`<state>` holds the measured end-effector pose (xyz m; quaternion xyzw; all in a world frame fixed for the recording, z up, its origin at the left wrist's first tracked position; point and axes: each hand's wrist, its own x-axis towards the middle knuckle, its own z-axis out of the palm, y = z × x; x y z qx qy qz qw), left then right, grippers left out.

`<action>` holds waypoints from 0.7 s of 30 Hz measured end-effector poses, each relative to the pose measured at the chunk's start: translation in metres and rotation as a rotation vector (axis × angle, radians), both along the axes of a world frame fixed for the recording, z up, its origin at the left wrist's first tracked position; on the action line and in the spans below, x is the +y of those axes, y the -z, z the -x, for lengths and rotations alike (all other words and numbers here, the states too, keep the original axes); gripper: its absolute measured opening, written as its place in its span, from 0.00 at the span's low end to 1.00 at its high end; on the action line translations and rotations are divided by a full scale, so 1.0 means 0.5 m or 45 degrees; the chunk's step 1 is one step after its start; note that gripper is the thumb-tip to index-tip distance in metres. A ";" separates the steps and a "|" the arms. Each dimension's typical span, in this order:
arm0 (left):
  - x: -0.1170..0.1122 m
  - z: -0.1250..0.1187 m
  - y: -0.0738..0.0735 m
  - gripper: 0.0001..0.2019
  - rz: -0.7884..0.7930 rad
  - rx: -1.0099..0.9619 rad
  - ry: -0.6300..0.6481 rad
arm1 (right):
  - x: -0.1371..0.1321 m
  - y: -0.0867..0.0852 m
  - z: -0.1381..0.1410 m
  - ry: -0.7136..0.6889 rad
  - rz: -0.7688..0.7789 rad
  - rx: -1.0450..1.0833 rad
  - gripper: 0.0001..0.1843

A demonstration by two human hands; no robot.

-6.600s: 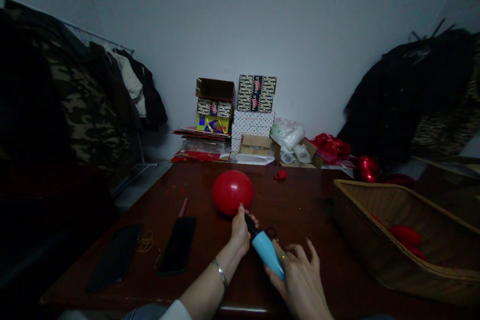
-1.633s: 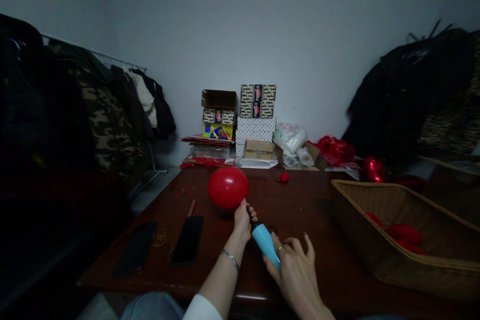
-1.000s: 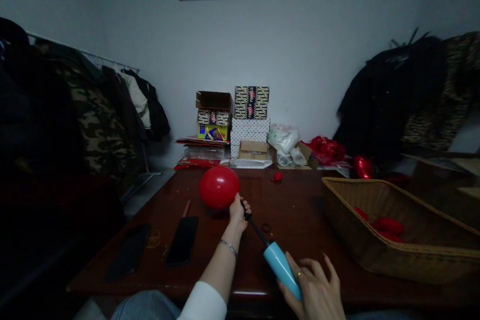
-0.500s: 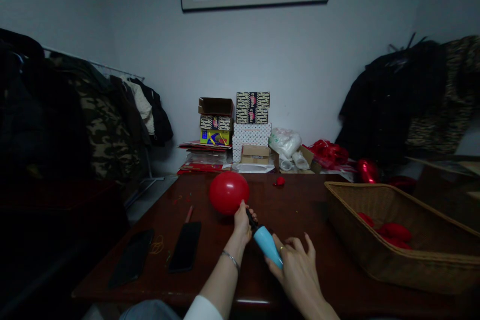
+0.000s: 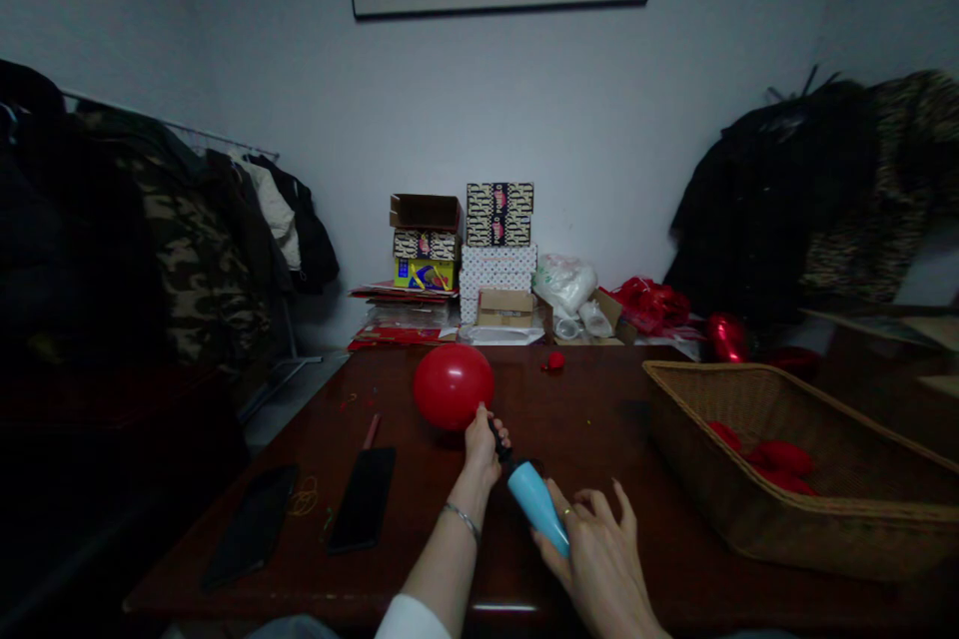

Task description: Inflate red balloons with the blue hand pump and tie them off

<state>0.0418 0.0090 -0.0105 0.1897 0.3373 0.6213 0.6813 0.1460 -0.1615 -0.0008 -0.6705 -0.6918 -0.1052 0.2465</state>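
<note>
A round, inflated red balloon [image 5: 454,386] is held just above the table by its neck. My left hand [image 5: 483,444] is closed around that neck and the black nozzle of a hand pump, so the join is hidden under the fingers. The light-blue barrel of the balloon pump [image 5: 537,504] slants down towards me. At its near end my right hand [image 5: 603,554] grips it between thumb and forefinger, with the other fingers raised and spread. The pump's rear end is hidden by this hand.
A wicker basket [image 5: 749,509] with several red balloons [image 5: 783,457] stands to the right. Two dark phone-like slabs [image 5: 364,499] and yellow rubber bands [image 5: 304,497] lie left. A small red balloon [image 5: 555,360] lies farther back, before stacked boxes [image 5: 498,270].
My right hand has drawn back slightly, and a little more of the blue barrel shows. The view has shifted a little. My left hand keeps its hold, and the balloon looks about the same size.
</note>
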 end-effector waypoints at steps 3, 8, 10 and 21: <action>0.007 0.003 0.000 0.17 -0.003 0.003 -0.015 | -0.011 0.031 -0.027 -0.065 -0.022 -0.019 0.25; 0.016 0.013 -0.007 0.16 0.023 0.020 -0.024 | -0.031 0.074 -0.062 -0.147 -0.089 -0.069 0.27; 0.016 0.014 -0.009 0.16 0.028 0.007 -0.007 | -0.037 0.080 -0.067 -0.156 -0.111 -0.080 0.27; 0.019 0.016 -0.005 0.19 -0.007 -0.005 0.007 | -0.025 0.072 -0.064 -0.151 -0.034 -0.060 0.26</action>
